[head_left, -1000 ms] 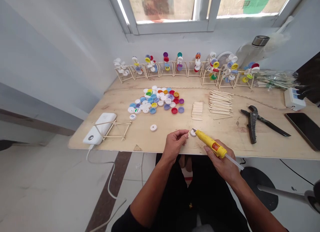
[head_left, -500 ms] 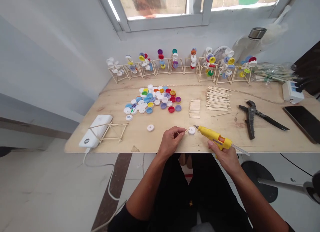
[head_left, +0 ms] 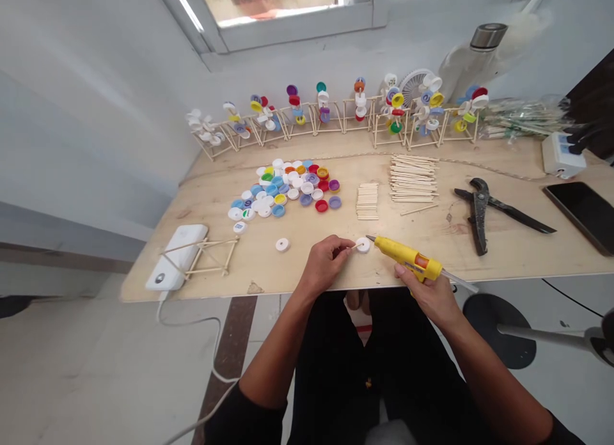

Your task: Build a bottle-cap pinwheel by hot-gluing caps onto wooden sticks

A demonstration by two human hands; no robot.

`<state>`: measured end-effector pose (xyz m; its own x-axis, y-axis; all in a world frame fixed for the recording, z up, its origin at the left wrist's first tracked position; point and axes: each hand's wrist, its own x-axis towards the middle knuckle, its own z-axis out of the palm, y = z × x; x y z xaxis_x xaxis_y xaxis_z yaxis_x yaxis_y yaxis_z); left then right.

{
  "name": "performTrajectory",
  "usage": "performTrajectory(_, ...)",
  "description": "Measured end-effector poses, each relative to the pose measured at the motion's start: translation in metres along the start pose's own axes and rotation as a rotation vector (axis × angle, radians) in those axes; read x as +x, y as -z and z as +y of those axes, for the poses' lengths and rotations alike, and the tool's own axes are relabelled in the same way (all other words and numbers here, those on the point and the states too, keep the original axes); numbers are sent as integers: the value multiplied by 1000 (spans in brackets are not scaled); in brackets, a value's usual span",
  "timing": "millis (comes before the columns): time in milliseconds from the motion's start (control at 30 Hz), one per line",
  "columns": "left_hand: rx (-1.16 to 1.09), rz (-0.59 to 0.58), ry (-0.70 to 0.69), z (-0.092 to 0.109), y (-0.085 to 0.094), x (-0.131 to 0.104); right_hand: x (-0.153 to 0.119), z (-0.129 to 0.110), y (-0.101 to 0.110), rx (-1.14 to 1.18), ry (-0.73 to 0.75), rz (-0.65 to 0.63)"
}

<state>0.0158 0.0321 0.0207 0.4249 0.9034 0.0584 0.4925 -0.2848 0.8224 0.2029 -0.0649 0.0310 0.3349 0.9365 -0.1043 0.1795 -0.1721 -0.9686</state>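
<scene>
Between thumb and fingers, my left hand [head_left: 327, 263] pinches a short thin wooden stick [head_left: 355, 245]. The stick's far end reaches a white bottle cap [head_left: 363, 245] lying on the table; whether it touches the cap's middle I cannot tell. My right hand [head_left: 434, 298] is wrapped around the handle of a yellow glue gun [head_left: 407, 256], whose nozzle points left, just beside that cap. A clear glue stick [head_left: 459, 282] protrudes from the gun's rear. Another white cap [head_left: 283, 245] with a dark spot in its centre lies left of my left hand.
Behind are a pile of coloured caps [head_left: 288, 189], short sticks [head_left: 367, 201] and longer sticks [head_left: 413, 179]. Cutting pliers [head_left: 480, 215] and a phone [head_left: 582, 208] lie right. A stick frame [head_left: 206, 256] leans over a white power bank [head_left: 176, 258]. Stick-and-cap wheels [head_left: 322, 106] line the wall.
The camera view has shifted slightly. Both hands keep their grips, and the glue gun's nozzle stays close to the cap at the stick's end.
</scene>
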Motion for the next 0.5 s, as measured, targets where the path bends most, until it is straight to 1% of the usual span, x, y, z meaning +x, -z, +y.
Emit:
performTrajectory(267, 33, 1, -17, -1, 0, 2, 1, 4, 1, 60, -14, -39)
performTrajectory(500, 56, 15, -18, 1, 1, 2, 0, 1, 0, 63, -18, -26)
